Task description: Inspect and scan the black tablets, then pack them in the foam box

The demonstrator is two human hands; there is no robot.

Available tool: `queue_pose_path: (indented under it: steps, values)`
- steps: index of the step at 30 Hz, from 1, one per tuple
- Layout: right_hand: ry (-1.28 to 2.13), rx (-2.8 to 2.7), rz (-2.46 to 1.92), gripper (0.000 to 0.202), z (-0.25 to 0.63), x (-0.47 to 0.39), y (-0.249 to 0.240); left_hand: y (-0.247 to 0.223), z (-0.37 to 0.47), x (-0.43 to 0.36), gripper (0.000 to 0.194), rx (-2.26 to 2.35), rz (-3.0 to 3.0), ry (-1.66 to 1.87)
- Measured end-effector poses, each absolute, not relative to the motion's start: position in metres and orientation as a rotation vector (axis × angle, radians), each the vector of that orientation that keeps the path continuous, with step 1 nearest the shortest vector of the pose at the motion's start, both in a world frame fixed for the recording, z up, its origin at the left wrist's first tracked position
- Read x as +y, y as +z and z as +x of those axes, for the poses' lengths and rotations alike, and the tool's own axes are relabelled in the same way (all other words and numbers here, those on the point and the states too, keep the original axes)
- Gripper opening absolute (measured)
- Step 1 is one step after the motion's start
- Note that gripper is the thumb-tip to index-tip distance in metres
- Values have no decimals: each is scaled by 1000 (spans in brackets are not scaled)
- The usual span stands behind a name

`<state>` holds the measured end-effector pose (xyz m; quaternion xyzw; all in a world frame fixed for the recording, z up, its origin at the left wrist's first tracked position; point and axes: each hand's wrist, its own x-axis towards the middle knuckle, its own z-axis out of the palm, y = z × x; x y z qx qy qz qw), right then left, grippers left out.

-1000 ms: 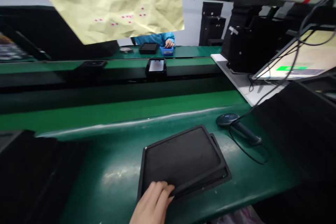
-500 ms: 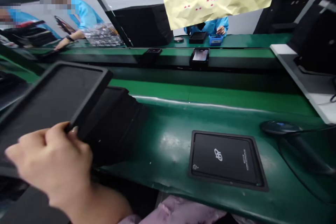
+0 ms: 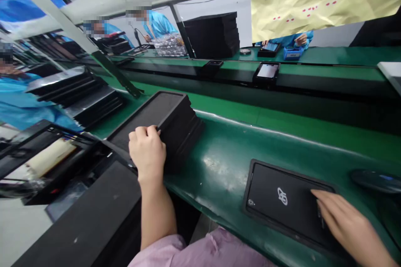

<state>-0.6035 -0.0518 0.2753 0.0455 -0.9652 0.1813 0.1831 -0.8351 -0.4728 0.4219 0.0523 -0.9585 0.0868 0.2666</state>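
My left hand (image 3: 147,150) is closed on the near edge of a black foam tray (image 3: 153,110), which lies on top of a stack of similar trays (image 3: 180,133). At the right, a black tablet (image 3: 275,200) with a pale logo lies back side up in another shallow black foam tray (image 3: 249,190) on the green bench. My right hand (image 3: 347,221) reaches over the tablet's right end, its fingers stretched out and held close together at the surface. The right thumb is hidden.
A dark computer mouse (image 3: 376,181) sits beyond my right hand. At left are more stacked black trays (image 3: 94,100) and a large black block (image 3: 90,217). A device with a lit screen (image 3: 267,71) stands across the bench. Co-workers in blue sit opposite and at left.
The foam tray in my left hand has come down from a raised, tilted position onto the stack. My right hand has entered from the right to the tablet. The view has swung left.
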Motion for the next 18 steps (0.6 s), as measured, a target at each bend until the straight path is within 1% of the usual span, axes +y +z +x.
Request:
queue_pose_path:
  steps: [2,5,7,12,16,18]
  values:
    - [300,-2742,203,38,-618,-65,264,422,-836,-474,39,-2573,162,230]
    - [42,-2730,174,44,-633,-82,258,420,-837,-478,38,-2547,203,220]
    - [10,-2733,155,44,-639,-87,260,417,-838,-482,36,-2543,208,201]
    - [10,-2742,120,35,-650,-85,266,413,-842,-488,35,-2542,180,97]
    - [13,-2755,249,37,-650,-76,264,413,-838,-485,36,-2493,124,-27]
    - [51,-2765,282,39,-647,-72,260,406,-829,-477,38,-2446,81,-99]
